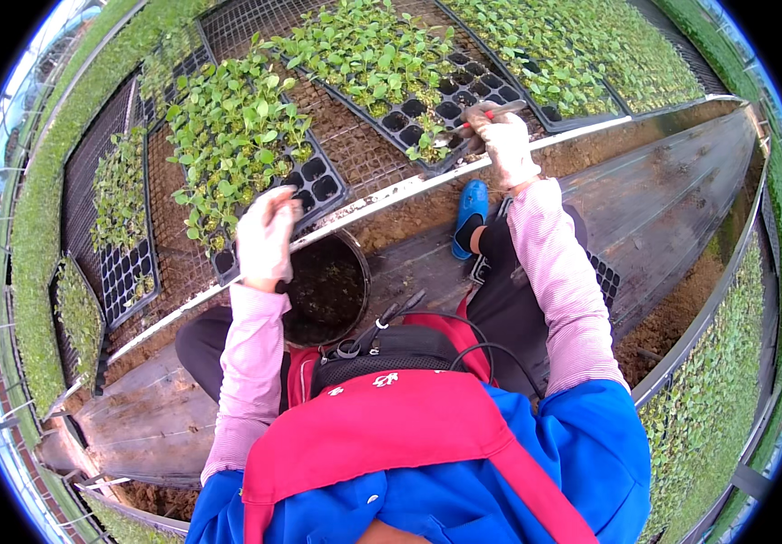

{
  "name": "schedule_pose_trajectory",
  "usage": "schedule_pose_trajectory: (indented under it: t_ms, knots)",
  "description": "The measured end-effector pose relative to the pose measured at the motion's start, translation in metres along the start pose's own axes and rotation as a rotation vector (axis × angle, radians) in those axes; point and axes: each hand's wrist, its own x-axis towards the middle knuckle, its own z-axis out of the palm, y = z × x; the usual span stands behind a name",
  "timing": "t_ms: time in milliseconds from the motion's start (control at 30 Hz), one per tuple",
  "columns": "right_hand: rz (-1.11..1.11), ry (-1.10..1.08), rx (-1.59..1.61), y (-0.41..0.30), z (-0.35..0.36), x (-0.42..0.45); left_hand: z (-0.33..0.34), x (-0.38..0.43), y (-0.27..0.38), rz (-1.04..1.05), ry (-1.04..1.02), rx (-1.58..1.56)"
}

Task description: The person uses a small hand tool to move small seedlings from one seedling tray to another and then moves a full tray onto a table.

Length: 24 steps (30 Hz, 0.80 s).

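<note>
My right hand (496,139), in a soiled light glove, grips a small metal tool with a red band (488,115) over the near end of the middle black seedling tray (398,129). The tool's lower end is at a small seedling (426,141) in the corner cells. Around that seedling, several cells hold only dark soil or look empty. My left hand (268,234), gloved too, is raised at the near edge of the left seedling tray (326,197), fingers partly bent; whether it holds anything cannot be told. Leafy green seedlings (234,136) fill most of that tray.
A round dark bucket (326,289) stands below my left hand, beside the bench's white rail (377,200). More seedling trays (125,272) rest on the mesh bench. An empty-looking cell tray (604,277) lies by my right leg on black ground sheeting (663,183). Another planted bed (711,381) is at right.
</note>
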Motion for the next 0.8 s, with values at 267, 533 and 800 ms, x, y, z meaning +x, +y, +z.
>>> schedule_pose_trajectory:
  t_ms: [267, 533, 800]
  knots:
    - [0.073, -0.272, 0.039, 0.014, -0.027, 0.012, 0.102, 0.051, 0.015, 0.013, -0.338, 0.315]
    - [0.059, -0.316, 0.065, 0.012, -0.028, 0.008, 0.165, 0.086, -0.017, -0.122, -0.241, 0.121]
    - [0.085, -0.311, 0.115, 0.02, -0.03, 0.014, 0.165, 0.111, 0.005, -0.272, -0.381, 0.111]
